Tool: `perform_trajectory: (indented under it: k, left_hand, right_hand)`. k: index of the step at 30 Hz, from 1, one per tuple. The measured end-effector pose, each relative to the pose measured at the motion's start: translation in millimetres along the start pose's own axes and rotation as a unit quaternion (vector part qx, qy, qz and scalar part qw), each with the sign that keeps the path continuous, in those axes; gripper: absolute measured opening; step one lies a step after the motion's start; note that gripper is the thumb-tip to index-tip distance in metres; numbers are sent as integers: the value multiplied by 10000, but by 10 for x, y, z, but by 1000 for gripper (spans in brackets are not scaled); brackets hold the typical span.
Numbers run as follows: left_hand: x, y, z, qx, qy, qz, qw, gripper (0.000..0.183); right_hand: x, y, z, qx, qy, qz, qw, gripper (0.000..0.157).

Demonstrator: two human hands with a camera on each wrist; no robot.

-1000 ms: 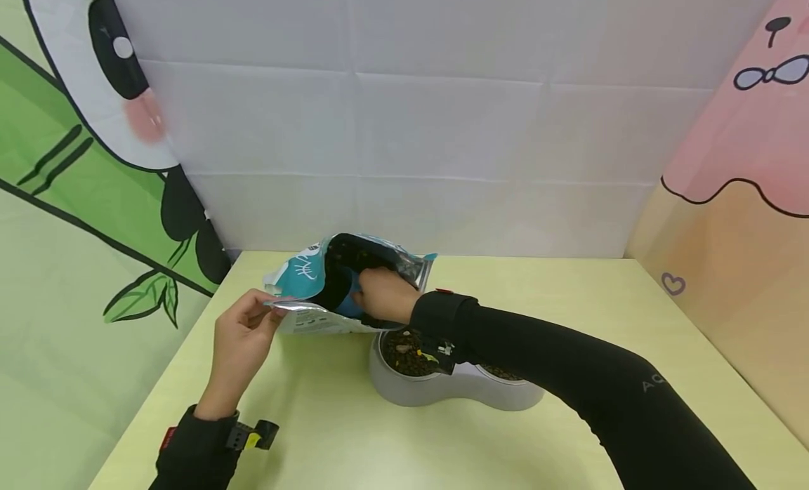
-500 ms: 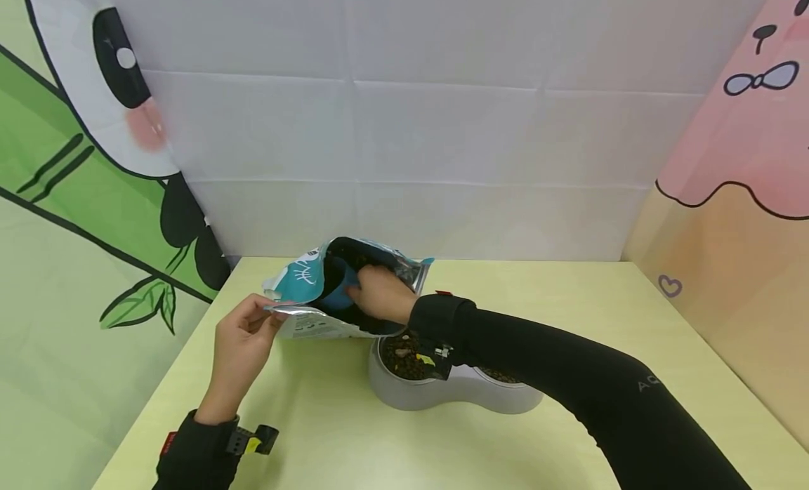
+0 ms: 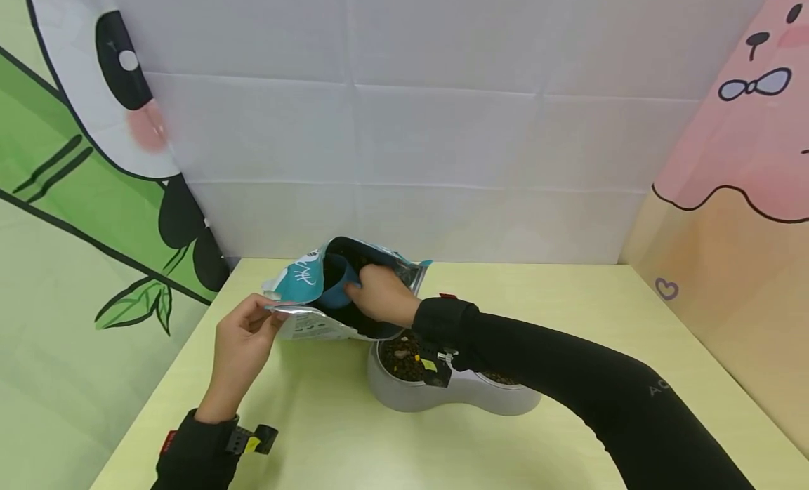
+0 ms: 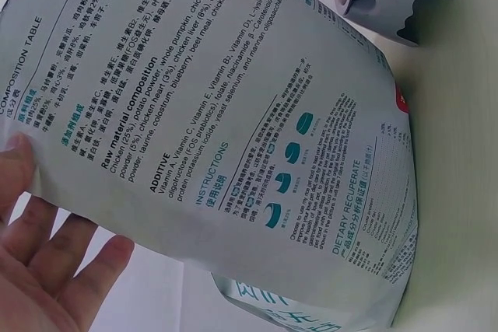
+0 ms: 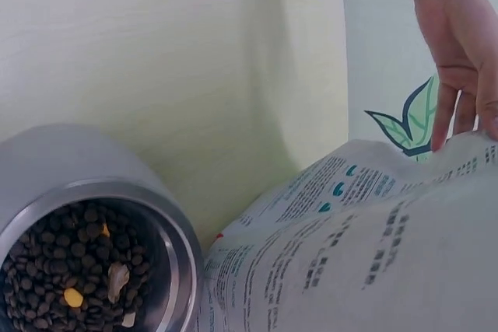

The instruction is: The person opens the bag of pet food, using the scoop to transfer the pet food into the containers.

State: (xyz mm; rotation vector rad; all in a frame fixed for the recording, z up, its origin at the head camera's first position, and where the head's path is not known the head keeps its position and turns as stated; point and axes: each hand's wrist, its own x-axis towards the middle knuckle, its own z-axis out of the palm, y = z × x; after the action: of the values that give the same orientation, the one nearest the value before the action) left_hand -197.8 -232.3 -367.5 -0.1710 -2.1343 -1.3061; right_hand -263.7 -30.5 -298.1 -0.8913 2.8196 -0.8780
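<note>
My left hand [image 3: 243,342] pinches the near rim of a teal and white pet food bag [image 3: 300,278]. The bag's mouth gapes toward me, with a dark inside. Reaching into that mouth, my right hand [image 3: 384,295] holds a blue scoop [image 3: 335,286], whose cup tilts toward the left wall of the bag; its lower part is hidden. In the left wrist view, printed text covers the back panel of the bag [image 4: 233,122], with fingers [image 4: 93,274] at its edge. A grey double bowl [image 3: 404,397] stands just in front of the bag, partly under my right wrist.
Dark kibble with a few pale and yellow pieces [image 5: 74,297] lies in the left bowl; the right one also holds kibble [image 3: 501,378]. Beneath everything is a pale yellow table [image 3: 329,434]. A white cloth wall [image 3: 442,139] closes off the back, with printed cloths at both sides.
My right hand has moved the blue scoop up and left inside the bag, so more of its cup shows. My left hand keeps its pinch on the rim.
</note>
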Motion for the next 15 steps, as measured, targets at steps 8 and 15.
perform_trajectory:
  k: [8, 15]
  left_hand:
    - [-5, -14, 17, 53, 1, 7, 10000, 10]
    - [7, 4, 8, 132, 38, 44, 9999, 10]
  right_hand:
    - [-115, -38, -37, 5, -74, -14, 10000, 46]
    - [-257, -58, -113, 128, -164, -88, 9997, 47]
